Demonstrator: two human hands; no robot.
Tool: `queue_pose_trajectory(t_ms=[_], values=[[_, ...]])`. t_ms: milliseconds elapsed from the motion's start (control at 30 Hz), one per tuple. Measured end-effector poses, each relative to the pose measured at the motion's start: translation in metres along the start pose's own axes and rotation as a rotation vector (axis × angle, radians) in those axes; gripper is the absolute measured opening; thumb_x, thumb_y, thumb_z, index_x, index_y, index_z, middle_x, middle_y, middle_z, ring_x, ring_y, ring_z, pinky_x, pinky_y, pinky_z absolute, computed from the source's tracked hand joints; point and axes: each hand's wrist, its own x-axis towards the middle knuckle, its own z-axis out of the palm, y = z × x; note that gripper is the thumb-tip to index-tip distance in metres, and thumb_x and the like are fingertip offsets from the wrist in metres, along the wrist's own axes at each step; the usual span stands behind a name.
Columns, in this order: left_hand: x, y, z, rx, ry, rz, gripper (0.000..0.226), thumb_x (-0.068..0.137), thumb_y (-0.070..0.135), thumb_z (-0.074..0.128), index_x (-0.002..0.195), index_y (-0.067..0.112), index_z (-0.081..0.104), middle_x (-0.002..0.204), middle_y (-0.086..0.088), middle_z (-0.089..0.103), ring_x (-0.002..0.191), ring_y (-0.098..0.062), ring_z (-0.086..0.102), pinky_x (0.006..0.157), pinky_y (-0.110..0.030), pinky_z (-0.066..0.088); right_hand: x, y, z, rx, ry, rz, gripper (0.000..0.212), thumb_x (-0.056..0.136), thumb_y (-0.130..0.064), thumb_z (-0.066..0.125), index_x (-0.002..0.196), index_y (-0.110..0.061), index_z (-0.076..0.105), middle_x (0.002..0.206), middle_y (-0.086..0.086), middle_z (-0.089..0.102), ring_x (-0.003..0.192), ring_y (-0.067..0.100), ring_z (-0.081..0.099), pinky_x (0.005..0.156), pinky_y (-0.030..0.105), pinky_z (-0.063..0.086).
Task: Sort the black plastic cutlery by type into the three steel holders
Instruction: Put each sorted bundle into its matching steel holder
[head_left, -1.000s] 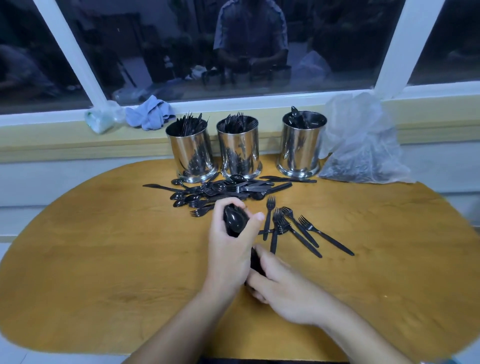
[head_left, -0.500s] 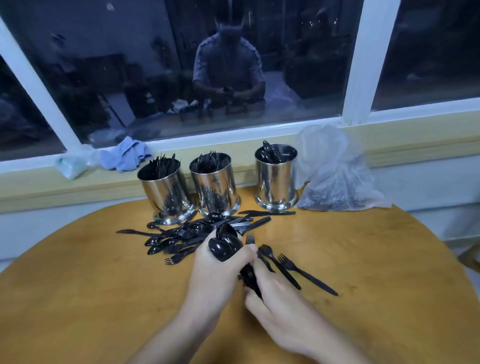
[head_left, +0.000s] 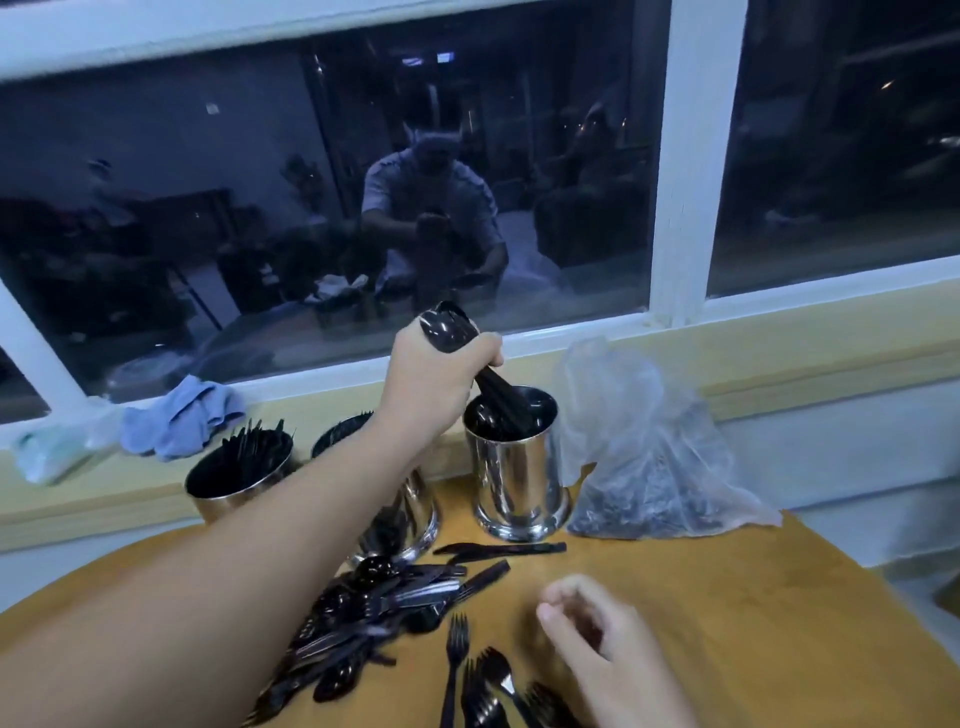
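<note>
My left hand (head_left: 434, 376) grips a bunch of black plastic spoons (head_left: 447, 327), bowls up, with their handles reaching down into the right steel holder (head_left: 519, 483). My forearm crosses in front of the middle steel holder (head_left: 415, 512), hiding most of it. The left steel holder (head_left: 236, 480) stands full of black cutlery. A loose pile of black spoons and knives (head_left: 374, 618) lies on the wooden table (head_left: 753, 597) in front of the holders. Several black forks (head_left: 483, 686) lie near my right hand (head_left: 608, 654), which hovers low over the table, blurred, fingers loosely curled and holding nothing.
A clear plastic bag (head_left: 649, 457) of more cutlery leans right of the holders. A blue cloth (head_left: 179, 421) and a pale bundle (head_left: 47, 452) sit on the window sill behind. A black knife (head_left: 514, 548) lies before the right holder. The table's right edge drops off nearby.
My left hand has lifted the bunch of spoons from the table's middle up and back to the right holder. My right hand has let go of them. The camera has tilted upward.
</note>
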Motion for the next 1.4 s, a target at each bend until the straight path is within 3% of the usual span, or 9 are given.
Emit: queue_pose_trajectory(t_ms=[300, 400, 567, 700, 900, 1000, 1133, 1233, 1400], values=[[0.073, -0.059, 0.058, 0.254, -0.147, 0.046, 0.031, 0.077, 0.028, 0.083, 0.087, 0.003, 0.068, 0.085, -0.016, 0.077, 0.08, -0.035, 0.071, 0.074, -0.047, 0.058, 0.023, 0.03, -0.003, -0.021, -0.097, 0.057, 0.021, 0.094, -0.035, 0.082, 0.082, -0.043, 0.067, 0.07, -0.022, 0.062, 0.071, -0.002, 0.058, 0.073, 0.012, 0.041], [0.077, -0.079, 0.065, 0.288, -0.209, 0.038, 0.031, 0.082, 0.026, 0.086, 0.085, 0.003, 0.065, 0.071, -0.005, 0.069, 0.064, -0.027, 0.061, 0.068, -0.044, 0.053, 0.029, 0.028, -0.003, 0.008, -0.045, 0.058, 0.02, 0.092, -0.033, 0.084, 0.083, -0.042, 0.068, 0.07, -0.02, 0.064, 0.068, -0.001, 0.058, 0.071, 0.013, 0.043], [0.073, -0.092, 0.066, 0.421, -0.229, 0.107, 0.026, 0.082, 0.026, 0.092, 0.093, 0.017, 0.071, 0.087, 0.003, 0.075, 0.086, -0.02, 0.069, 0.077, -0.032, 0.052, 0.07, 0.024, -0.001, -0.082, 0.22, -0.089, 0.032, 0.093, -0.038, 0.082, 0.114, -0.051, 0.062, 0.109, -0.019, 0.064, 0.101, 0.006, 0.066, 0.087, 0.019, 0.053], [0.065, -0.086, 0.061, 0.57, -0.235, 0.101, 0.069, 0.077, 0.046, 0.096, 0.136, 0.039, 0.062, 0.124, 0.01, 0.069, 0.11, -0.017, 0.063, 0.093, -0.031, 0.047, 0.115, 0.003, -0.006, -0.221, 0.269, -0.12, 0.077, 0.094, -0.053, 0.079, 0.156, -0.034, 0.038, 0.139, -0.022, 0.043, 0.124, -0.002, 0.049, 0.104, 0.02, 0.04], [0.057, -0.091, 0.054, 0.57, -0.257, 0.114, 0.059, 0.08, 0.051, 0.095, 0.13, 0.039, 0.066, 0.112, 0.013, 0.069, 0.104, -0.013, 0.066, 0.092, -0.032, 0.05, 0.146, -0.015, 0.002, -0.16, 0.271, -0.198, 0.094, 0.086, -0.053, 0.086, 0.16, -0.038, 0.031, 0.15, -0.017, 0.046, 0.135, 0.004, 0.052, 0.112, 0.034, 0.049], [0.051, -0.096, 0.053, 0.735, -0.266, 0.241, 0.04, 0.089, 0.053, 0.083, 0.119, 0.034, 0.064, 0.116, 0.011, 0.069, 0.11, -0.019, 0.062, 0.099, -0.043, 0.054, 0.148, -0.014, 0.006, -0.164, 0.278, -0.211, 0.091, 0.092, -0.052, 0.082, 0.163, -0.038, 0.026, 0.148, -0.02, 0.043, 0.132, 0.003, 0.05, 0.107, 0.028, 0.046], [0.045, -0.095, 0.054, 0.711, -0.358, 0.265, 0.056, 0.107, 0.049, 0.067, 0.158, 0.033, 0.05, 0.161, 0.009, 0.057, 0.145, -0.015, 0.052, 0.117, -0.032, 0.042, 0.147, -0.011, 0.008, -0.172, 0.291, -0.226, 0.09, 0.095, -0.05, 0.08, 0.164, -0.037, 0.023, 0.148, -0.021, 0.041, 0.124, -0.007, 0.045, 0.101, 0.012, 0.04], [0.041, -0.094, 0.055, 0.796, -0.504, 0.263, 0.054, 0.116, 0.055, 0.047, 0.162, 0.026, 0.052, 0.167, 0.003, 0.054, 0.153, -0.021, 0.048, 0.121, -0.037, 0.039, 0.149, -0.011, 0.009, -0.191, 0.284, -0.228, 0.092, 0.098, -0.046, 0.079, 0.167, -0.032, 0.02, 0.149, -0.024, 0.035, 0.123, -0.014, 0.036, 0.095, -0.003, 0.032], [0.038, -0.079, 0.048, 0.966, -0.607, 0.264, 0.068, 0.116, 0.062, 0.039, 0.171, 0.022, 0.038, 0.174, -0.009, 0.044, 0.164, -0.03, 0.034, 0.13, -0.047, 0.029, 0.141, -0.019, 0.0, -0.244, 0.259, -0.227, 0.083, 0.098, -0.035, 0.079, 0.164, -0.026, 0.03, 0.153, -0.005, 0.048, 0.129, -0.002, 0.045, 0.117, 0.031, 0.044]])
